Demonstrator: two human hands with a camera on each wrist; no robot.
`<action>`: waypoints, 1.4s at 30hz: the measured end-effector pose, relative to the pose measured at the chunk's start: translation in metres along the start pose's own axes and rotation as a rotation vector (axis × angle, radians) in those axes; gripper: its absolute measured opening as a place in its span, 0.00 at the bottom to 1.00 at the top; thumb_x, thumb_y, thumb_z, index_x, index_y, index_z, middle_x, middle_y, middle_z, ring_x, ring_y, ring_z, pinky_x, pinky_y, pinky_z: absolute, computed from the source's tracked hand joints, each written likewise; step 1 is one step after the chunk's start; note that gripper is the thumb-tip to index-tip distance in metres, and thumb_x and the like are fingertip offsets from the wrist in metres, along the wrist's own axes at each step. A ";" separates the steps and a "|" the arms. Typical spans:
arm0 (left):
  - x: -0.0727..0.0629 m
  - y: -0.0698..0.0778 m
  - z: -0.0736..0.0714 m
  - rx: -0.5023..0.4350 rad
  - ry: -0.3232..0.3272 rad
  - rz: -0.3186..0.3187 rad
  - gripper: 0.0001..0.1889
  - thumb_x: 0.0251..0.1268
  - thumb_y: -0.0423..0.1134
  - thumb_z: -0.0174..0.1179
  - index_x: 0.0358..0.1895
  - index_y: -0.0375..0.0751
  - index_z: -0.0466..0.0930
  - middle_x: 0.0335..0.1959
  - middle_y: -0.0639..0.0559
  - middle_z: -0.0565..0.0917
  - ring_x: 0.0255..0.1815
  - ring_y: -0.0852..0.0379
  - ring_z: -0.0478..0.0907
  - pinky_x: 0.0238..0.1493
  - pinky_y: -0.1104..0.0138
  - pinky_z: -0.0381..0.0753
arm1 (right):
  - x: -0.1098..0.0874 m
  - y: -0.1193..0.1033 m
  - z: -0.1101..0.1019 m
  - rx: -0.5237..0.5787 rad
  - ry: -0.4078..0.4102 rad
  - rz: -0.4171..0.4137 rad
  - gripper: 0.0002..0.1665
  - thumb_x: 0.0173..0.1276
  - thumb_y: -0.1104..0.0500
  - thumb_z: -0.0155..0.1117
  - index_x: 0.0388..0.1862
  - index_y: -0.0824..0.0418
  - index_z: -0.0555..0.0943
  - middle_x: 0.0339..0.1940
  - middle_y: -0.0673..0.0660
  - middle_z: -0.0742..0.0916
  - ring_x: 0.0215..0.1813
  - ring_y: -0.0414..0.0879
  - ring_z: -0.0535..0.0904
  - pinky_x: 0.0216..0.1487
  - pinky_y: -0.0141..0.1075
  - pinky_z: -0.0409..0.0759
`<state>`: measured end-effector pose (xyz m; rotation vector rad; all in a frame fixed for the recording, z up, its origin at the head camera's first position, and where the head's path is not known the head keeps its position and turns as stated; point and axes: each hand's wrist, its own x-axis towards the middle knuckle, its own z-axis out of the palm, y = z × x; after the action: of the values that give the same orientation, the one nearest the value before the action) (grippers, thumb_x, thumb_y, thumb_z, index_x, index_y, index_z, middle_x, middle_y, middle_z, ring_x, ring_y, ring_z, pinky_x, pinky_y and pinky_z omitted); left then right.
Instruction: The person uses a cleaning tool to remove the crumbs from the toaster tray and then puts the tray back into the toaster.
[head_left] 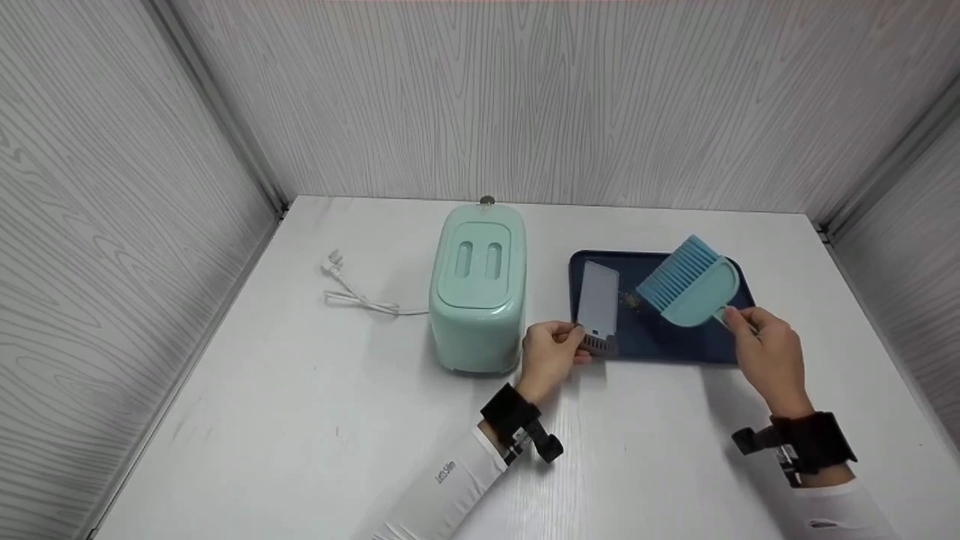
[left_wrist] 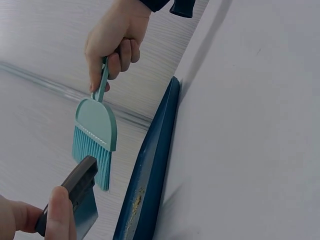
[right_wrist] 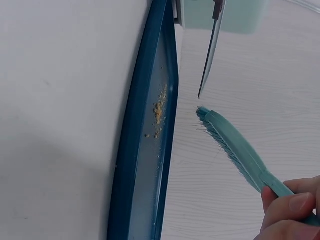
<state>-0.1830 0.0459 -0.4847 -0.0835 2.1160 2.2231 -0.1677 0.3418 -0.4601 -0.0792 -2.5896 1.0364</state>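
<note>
My left hand (head_left: 549, 358) pinches the dark slotted handle of a flat scraper (head_left: 598, 300) with a pale, translucent blade. The scraper is held up over the left end of a dark blue tray (head_left: 660, 346). My right hand (head_left: 772, 361) grips the thin handle of a turquoise hand brush (head_left: 701, 296), its bristles pointing toward the scraper. In the right wrist view the brush (right_wrist: 240, 147) and the blade (right_wrist: 211, 57) are both raised above the tray, their tips apart. Yellowish crumbs (right_wrist: 159, 111) lie in the tray below them.
A mint-green toaster (head_left: 480, 337) with a lid on top stands left of the tray, close to my left hand. Its white cord and plug (head_left: 364, 301) lie on the white table (head_left: 315, 420). Wood-grain panels (head_left: 525, 97) close off the back and sides.
</note>
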 end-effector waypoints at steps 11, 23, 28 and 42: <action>-0.005 -0.003 -0.002 -0.104 -0.057 -0.048 0.10 0.73 0.27 0.59 0.50 0.20 0.81 0.36 0.37 0.88 0.25 0.59 0.86 0.34 0.66 0.91 | -0.011 0.004 -0.001 -0.004 -0.097 0.049 0.31 0.86 0.43 0.42 0.31 0.65 0.75 0.22 0.55 0.75 0.22 0.45 0.67 0.23 0.36 0.64; -0.012 -0.009 -0.007 -0.153 -0.084 -0.061 0.10 0.73 0.25 0.59 0.49 0.18 0.79 0.39 0.30 0.87 0.25 0.58 0.86 0.35 0.66 0.91 | -0.022 0.008 0.001 -0.019 -0.132 0.036 0.30 0.87 0.43 0.39 0.25 0.60 0.64 0.19 0.53 0.67 0.20 0.45 0.61 0.22 0.37 0.59; -0.016 -0.010 -0.011 -0.147 -0.086 -0.071 0.10 0.73 0.26 0.59 0.50 0.18 0.79 0.38 0.33 0.87 0.26 0.56 0.86 0.36 0.65 0.92 | -0.027 0.011 0.002 -0.035 -0.134 0.048 0.30 0.87 0.44 0.38 0.25 0.59 0.63 0.20 0.54 0.67 0.21 0.46 0.62 0.22 0.37 0.60; -0.024 -0.015 -0.026 -0.144 -0.097 -0.069 0.12 0.74 0.27 0.59 0.53 0.17 0.78 0.40 0.32 0.86 0.27 0.57 0.86 0.38 0.66 0.92 | -0.024 0.033 -0.014 -0.060 -0.126 0.113 0.31 0.87 0.44 0.35 0.28 0.62 0.69 0.23 0.56 0.75 0.22 0.46 0.67 0.21 0.36 0.65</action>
<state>-0.1585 0.0199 -0.4989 -0.0546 1.8746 2.2869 -0.1431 0.3714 -0.4802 -0.1830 -2.7584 1.0337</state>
